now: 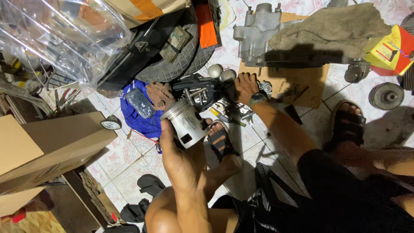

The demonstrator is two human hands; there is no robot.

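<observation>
Left hand [179,157] fingers wrapped around silver piston [186,123] with small black square label, mid-frame. Right hand [245,86] fingers curled down into metal parts [235,113]; grip unclear. Yellow-red box [388,49] upper right; brown cartons [47,144] left.

Home moto-repair spot; tiled floor [129,159] w/ tyre [181,56], engine case [254,36], scattered small parts [235,113].

Piston [186,123] in left hand [179,162], above floor [129,159]; right hand [246,86] on parts pile [202,92] ahead. Engine case [254,36] behind on cardboard [302,84]; tyre [172,56] far left.
</observation>
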